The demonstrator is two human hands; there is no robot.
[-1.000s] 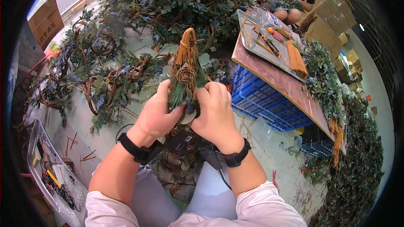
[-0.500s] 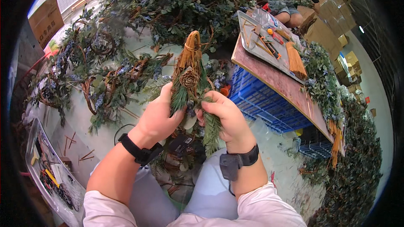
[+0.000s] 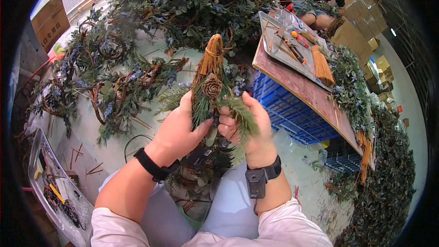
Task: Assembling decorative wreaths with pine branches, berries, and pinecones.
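A swag (image 3: 210,64) of bound brown twigs, looped at its top, stands upright before me with dark green needles below. A pine cone (image 3: 212,87) sits on its front. My left hand (image 3: 171,132) is closed round the swag's left side, thumb across its lower front. On the other side my right hand (image 3: 256,132) is closed on a flat, feathery green sprig (image 3: 244,116) at the swag's lower right. The sprig covers part of those fingers. Leaves and small dark berries show between my hands, and the lower stems are hidden.
Right, a board table (image 3: 297,91) on a blue crate (image 3: 283,110) bears a metal tray (image 3: 283,48) with pliers and twig bundles. Vine garlands (image 3: 132,77) cover the floor left and ahead. A plastic bin (image 3: 52,174) of tools stands near left. A person (image 3: 315,16) sits far right.
The swag has shifted slightly right. My right hand has turned and its index finger has lifted; the feathery sprig has swung upward and to the right.
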